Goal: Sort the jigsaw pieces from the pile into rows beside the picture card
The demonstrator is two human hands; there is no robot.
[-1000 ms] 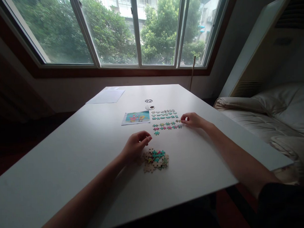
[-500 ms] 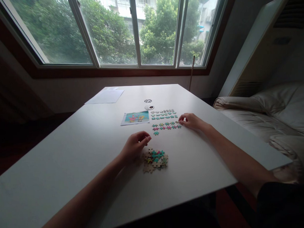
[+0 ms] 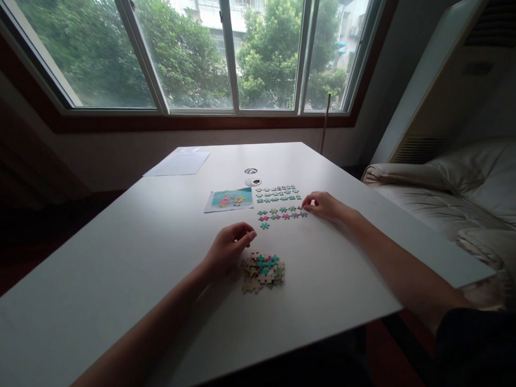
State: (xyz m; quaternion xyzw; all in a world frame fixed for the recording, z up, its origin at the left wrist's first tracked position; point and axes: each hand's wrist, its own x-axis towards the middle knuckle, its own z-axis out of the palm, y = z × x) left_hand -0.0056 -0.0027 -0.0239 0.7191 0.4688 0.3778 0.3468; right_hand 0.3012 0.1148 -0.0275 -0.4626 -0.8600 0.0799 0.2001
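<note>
At the right end of a row, my right hand (image 3: pixel 320 202) pinches a small puzzle piece (image 3: pixel 301 208) against the table. Sorted puzzle pieces (image 3: pixel 286 217) lie in several rows to the left of that hand, coloured teal, pink and yellow. My left hand (image 3: pixel 232 242) is loosely curled, thumb and fingertips close together; whether anything sits between them is hidden. Just below and right of it is a heap of mixed puzzle pieces (image 3: pixel 263 272), some with the bare back up. A cartoon picture sheet (image 3: pixel 229 199) lies left of the rows.
The white table (image 3: pixel 158 231) stretches toward the window. Two round dark-and-white marks or discs (image 3: pixel 253 182) appear beyond the rows. Sheets of paper (image 3: pixel 178 163) lie at the far left corner. A pale sofa (image 3: pixel 444 198) stands to the right, beside a tall appliance (image 3: pixel 432 86).
</note>
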